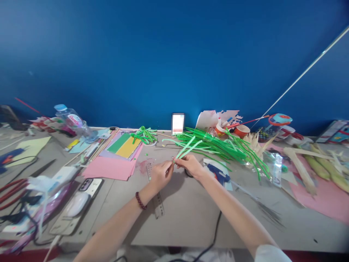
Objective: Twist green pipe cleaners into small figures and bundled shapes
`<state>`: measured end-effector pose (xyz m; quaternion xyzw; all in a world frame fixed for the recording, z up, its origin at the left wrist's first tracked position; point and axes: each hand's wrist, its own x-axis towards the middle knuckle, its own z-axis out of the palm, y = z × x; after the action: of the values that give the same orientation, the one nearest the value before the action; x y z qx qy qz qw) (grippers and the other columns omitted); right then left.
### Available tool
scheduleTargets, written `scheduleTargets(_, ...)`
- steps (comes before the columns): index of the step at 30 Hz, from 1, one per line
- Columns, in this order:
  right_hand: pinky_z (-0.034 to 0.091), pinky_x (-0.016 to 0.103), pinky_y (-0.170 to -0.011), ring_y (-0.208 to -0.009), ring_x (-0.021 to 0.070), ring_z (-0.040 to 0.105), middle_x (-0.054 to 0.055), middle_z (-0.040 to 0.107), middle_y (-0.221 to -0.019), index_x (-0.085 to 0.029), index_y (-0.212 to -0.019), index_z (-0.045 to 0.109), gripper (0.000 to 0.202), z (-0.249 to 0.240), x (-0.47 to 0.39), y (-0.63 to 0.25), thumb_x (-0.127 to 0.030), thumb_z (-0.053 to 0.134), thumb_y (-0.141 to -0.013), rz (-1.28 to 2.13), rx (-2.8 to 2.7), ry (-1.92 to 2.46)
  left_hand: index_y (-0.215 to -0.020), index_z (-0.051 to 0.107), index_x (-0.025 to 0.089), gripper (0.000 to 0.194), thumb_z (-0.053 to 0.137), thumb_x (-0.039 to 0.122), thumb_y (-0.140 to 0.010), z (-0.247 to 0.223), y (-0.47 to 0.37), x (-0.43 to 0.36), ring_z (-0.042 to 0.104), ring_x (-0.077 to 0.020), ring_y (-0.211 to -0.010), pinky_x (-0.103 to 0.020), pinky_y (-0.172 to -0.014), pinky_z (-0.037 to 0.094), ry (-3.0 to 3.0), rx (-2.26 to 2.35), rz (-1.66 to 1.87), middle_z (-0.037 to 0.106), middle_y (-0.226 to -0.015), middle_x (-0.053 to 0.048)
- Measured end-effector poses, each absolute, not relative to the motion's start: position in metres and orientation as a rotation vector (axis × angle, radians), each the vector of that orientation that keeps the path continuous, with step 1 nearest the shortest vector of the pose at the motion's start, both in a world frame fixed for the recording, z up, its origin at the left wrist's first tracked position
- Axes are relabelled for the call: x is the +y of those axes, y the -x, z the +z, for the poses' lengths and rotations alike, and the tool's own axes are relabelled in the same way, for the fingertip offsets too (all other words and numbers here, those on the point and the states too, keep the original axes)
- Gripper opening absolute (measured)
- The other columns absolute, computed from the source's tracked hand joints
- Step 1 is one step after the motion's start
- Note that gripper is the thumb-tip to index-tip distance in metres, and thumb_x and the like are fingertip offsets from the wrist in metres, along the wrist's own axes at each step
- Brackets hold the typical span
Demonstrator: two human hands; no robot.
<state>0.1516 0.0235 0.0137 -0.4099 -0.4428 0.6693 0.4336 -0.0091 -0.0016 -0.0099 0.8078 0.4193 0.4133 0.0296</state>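
Both my hands, left (163, 174) and right (190, 166), pinch the pale green stems (188, 146) together above the table (180, 218). I should pin the joint with the left fingertips and turn gently with the right, keeping the long ends fanned.

A grey table (188, 222) is carrying a phone (63, 222) lying face down on its left side, pink papers (109, 168) sitting under 1 green sheet (119, 143) and 1 yellow sheet (129, 147), and a small tangle of green strips (144, 134) resting beside them. A perforated ruler (159, 206) is lying near the middle, while a broad heap of long green strips (218, 145) is spreading toward the right, with 2 cups (242, 130) standing behind it. Nearer the front, a blue glue gun (221, 175) is lying partly over a pale sheet, and a larger pink sheet (321, 202) is covering part of the right side.
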Motion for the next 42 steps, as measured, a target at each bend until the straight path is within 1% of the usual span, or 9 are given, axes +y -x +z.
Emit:
scheduleTargets(3,0.046,0.025,-0.061,-0.057,0.0098,0.054,0.001,0.066,-0.064,-0.015,-0.068,0.073,0.027,0.015,0.024,-0.154,-0.035,0.081,-0.052,1.663,-1.123,1.040,-0.076,0.060,0.017,0.023,0.042,0.020,-0.090,-0.013,0.010,0.000,0.052,-0.0103,-0.050,-0.022,-0.050,0.036,-2.510,1.307,1.240,0.058,-0.058,0.000)
scheduleTargets(10,0.046,0.026,-0.059,-0.052,0.0097,0.053,-0.001,0.061,-0.053,-0.013,-0.059,0.068,0.029,0.013,0.023,-0.149,-0.036,0.083,-0.048,1.665,-0.977,1.088,-0.097,0.061,0.018,0.015,0.049,0.022,-0.088,-0.018,0.013,0.004,0.060,-0.0111,-0.059,-0.021,-0.055,0.042,-2.534,1.374,1.360,0.067,-0.074,-0.002)
scheduleTargets(13,0.046,0.025,-0.057,-0.052,0.0099,0.054,0.000,0.061,-0.055,-0.013,-0.061,0.068,0.030,0.009,0.023,-0.149,-0.035,0.083,-0.048,1.660,-0.973,1.075,-0.095,0.062,0.019,0.015,0.049,0.020,-0.088,-0.014,0.015,0.004,0.062,-0.0119,-0.063,-0.022,-0.057,0.044,-2.566,1.366,1.399,0.069,-0.078,-0.003)
scheduleTargets(18,0.046,0.023,-0.055,-0.052,0.0096,0.055,0.000,0.061,-0.056,-0.013,-0.061,0.067,0.029,0.002,0.023,-0.148,-0.036,0.081,-0.052,1.645,-0.993,1.023,-0.100,0.062,0.018,0.018,0.050,0.019,-0.088,-0.012,0.015,0.003,0.060,-0.0102,-0.057,-0.022,-0.058,0.045,-2.610,1.360,1.416,0.071,-0.082,-0.004)
scheduleTargets(22,0.046,0.022,-0.054,-0.054,0.0094,0.054,0.000,0.060,-0.056,-0.013,-0.063,0.067,0.030,-0.001,0.023,-0.147,-0.037,0.081,-0.053,1.668,-0.987,1.015,-0.098,0.065,0.019,0.018,0.050,0.018,-0.088,-0.014,0.015,0.003,0.066,-0.0127,-0.069,-0.022,-0.063,0.047,-2.633,1.338,1.478,0.071,-0.087,-0.005)
scheduleTargets(27,0.047,0.023,-0.058,-0.059,0.0105,0.057,0.001,0.063,-0.061,-0.013,-0.067,0.069,0.030,0.001,0.023,-0.148,-0.037,0.081,-0.053,1.675,-1.036,1.002,-0.093,0.065,0.019,0.015,0.051,0.019,-0.087,-0.015,0.016,0.005,0.066,-0.0130,-0.071,-0.022,-0.066,0.048,-2.517,1.298,1.507,0.071,-0.084,-0.005)
scheduleTargets(33,0.047,0.026,-0.057,-0.054,0.0113,0.055,-0.001,0.061,-0.056,-0.015,-0.065,0.067,0.025,0.011,0.020,-0.145,-0.037,0.077,-0.056,1.470,-1.150,1.111,-0.093,0.063,0.018,0.017,0.047,0.020,-0.089,-0.016,0.018,0.007,0.064,-0.0125,-0.067,-0.022,-0.061,0.046,-2.509,1.352,1.418,0.070,-0.082,-0.006)
scheduleTargets(38,0.045,0.025,-0.054,-0.052,0.0112,0.053,-0.001,0.059,-0.054,-0.016,-0.062,0.067,0.022,0.014,0.019,-0.143,-0.036,0.074,-0.056,1.430,-1.147,1.137,-0.097,0.063,0.017,0.017,0.047,0.018,-0.090,-0.015,0.022,0.009,0.066,-0.0169,-0.074,-0.027,-0.065,0.047,-2.774,1.384,1.348,0.070,-0.085,-0.008)
scheduleTargets(42,0.045,0.025,-0.051,-0.050,0.0112,0.052,0.000,0.058,-0.051,-0.014,-0.056,0.065,0.024,0.010,0.020,-0.143,-0.034,0.077,-0.051,1.496,-1.053,1.138,-0.098,0.063,0.017,0.018,0.048,0.018,-0.089,-0.015,0.025,0.012,0.067,-0.0173,-0.074,-0.027,-0.065,0.047,-2.998,1.325,1.316,0.071,-0.087,-0.008)
